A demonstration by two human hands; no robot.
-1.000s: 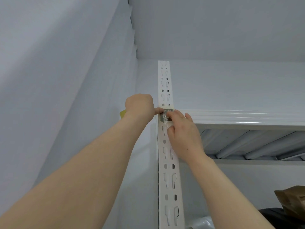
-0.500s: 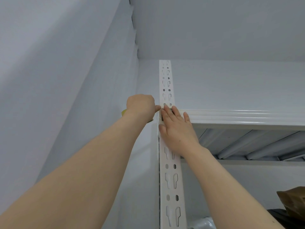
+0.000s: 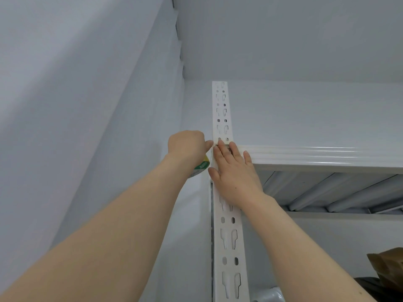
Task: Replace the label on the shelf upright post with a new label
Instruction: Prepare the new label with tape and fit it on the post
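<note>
A white slotted upright post (image 3: 226,236) runs up the middle of the view. A small label (image 3: 227,146) sits on it at shelf height, mostly hidden under my fingers. My right hand (image 3: 234,173) lies flat on the post with straight fingers pressing on the label. My left hand (image 3: 187,147) is curled beside the post's left edge, thumb tip touching the post, and holds a yellow and green tape roll (image 3: 201,167) that shows under the palm.
A white metal shelf (image 3: 316,155) runs right from the post, with ribs showing underneath. White walls close in on the left and behind. A brown paper bag (image 3: 388,269) sits at the lower right.
My right hand has gone from fingering the label to lying flat over it, sliding up a little. The tape roll under my left hand shows more.
</note>
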